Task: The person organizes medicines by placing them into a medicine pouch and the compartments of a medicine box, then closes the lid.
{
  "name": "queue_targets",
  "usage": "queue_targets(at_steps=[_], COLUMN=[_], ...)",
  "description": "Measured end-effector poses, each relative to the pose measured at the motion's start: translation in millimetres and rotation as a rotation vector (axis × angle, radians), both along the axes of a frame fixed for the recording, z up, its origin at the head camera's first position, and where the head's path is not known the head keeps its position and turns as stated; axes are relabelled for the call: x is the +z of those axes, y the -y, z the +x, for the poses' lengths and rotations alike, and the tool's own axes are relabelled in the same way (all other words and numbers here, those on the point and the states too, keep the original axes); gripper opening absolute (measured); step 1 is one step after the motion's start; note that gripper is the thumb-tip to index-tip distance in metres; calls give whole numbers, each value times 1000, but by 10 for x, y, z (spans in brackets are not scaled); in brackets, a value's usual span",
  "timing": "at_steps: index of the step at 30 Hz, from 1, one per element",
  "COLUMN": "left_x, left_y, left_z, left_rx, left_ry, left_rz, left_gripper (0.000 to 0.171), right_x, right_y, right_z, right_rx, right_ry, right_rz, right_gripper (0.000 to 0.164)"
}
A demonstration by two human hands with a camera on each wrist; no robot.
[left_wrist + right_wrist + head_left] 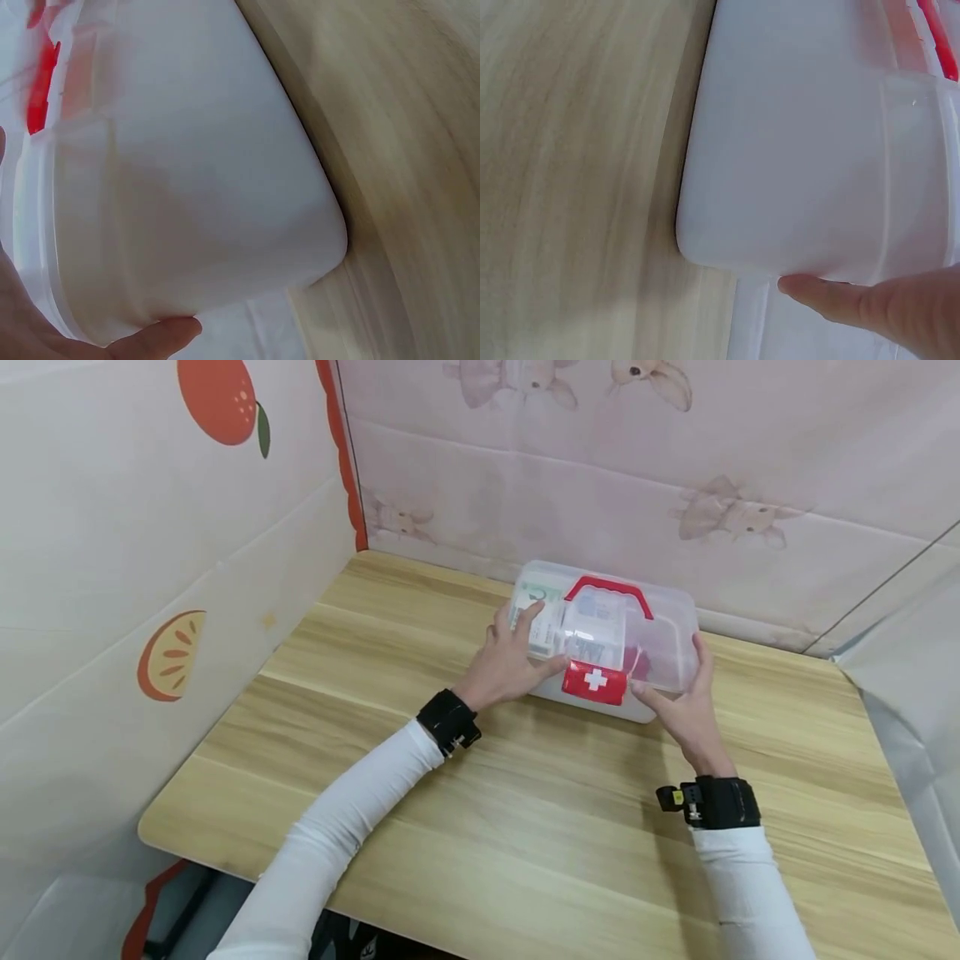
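A first-aid box with a clear lid and a white base stands near the back of the table. Its red handle lies on the lid, and a red latch with a white cross sits at the front. My left hand grips the box's left end, its thumb reaching the latch's left side. At the other end my right hand holds the box, thumb by the latch's right side. Each wrist view shows a finger against an end wall of the white base. Packets show through the lid.
The box rests on a wood-grain table. A wall covering with rabbit prints rises right behind it. On the left stands a white wall sheet with fruit prints.
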State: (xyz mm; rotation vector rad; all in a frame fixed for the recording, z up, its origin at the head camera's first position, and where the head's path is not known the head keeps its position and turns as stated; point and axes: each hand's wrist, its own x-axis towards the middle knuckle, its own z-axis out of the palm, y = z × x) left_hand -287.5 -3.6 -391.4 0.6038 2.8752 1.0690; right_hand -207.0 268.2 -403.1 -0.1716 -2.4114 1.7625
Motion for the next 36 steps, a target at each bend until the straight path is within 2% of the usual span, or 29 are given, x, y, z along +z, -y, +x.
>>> queue_targets(at_steps=[2, 5, 11, 14, 18, 23, 31, 36], left_x=[-16, -62, -266, -337, -350, -369, -353, -351], left_y=[-10, -15, -5, -25, -55, -55, -38, -36], left_z=[6, 18, 23, 13, 9, 6, 43, 101], left_rx=[2, 6, -30, -39, -30, -18, -25, -5], left_ry=[-14, -87, -399, -495, -543, -593, -576, -573], left_rz=[-10, -6, -13, -14, -26, -54, -62, -75], left_gripper=[99, 101, 109, 110, 111, 106, 115, 111], right_x=[-16, -77, -276, -327, -335, -338, -311, -293], right_y=[16, 86, 260, 294, 296, 294, 291, 293], right_z=[18, 30, -2, -21, -30, -40, -32, 14], right_rx=[-16, -55, -182, -233, -275, -287, -287, -260], right_ry=[-14, -92, -287, -359, -372, -393, -406, -377], right_rz=[3, 52, 288, 360, 429, 472, 502, 499], right_gripper=[106, 110, 118, 114, 111, 109, 106, 106])
